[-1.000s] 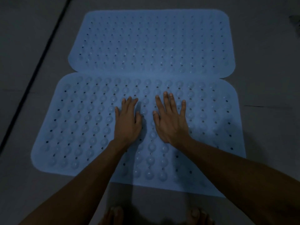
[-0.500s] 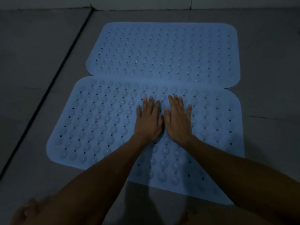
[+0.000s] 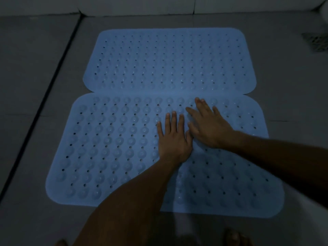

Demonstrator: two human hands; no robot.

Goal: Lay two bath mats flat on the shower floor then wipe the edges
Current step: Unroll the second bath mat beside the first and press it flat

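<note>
Two light blue bath mats with rows of bumps and small holes lie on the grey tiled floor, one behind the other, their long edges meeting. The far mat (image 3: 168, 59) lies flat. On the near mat (image 3: 110, 148) both my hands press palm down with straight fingers. My left hand (image 3: 173, 139) sits near the mat's middle. My right hand (image 3: 207, 126) lies just to its right and a little farther away, fingers angled left toward the seam between the mats.
A dark grout line (image 3: 44, 105) runs diagonally along the left of the mats. The wall base (image 3: 142, 8) crosses the top. A floor drain grate (image 3: 316, 41) sits at the upper right. My bare toes (image 3: 234, 237) show at the bottom edge.
My right hand slid forward and to the right, toward the seam, while my left hand stayed pressed near the middle. The camera tilted up, showing more wall and the drain.
</note>
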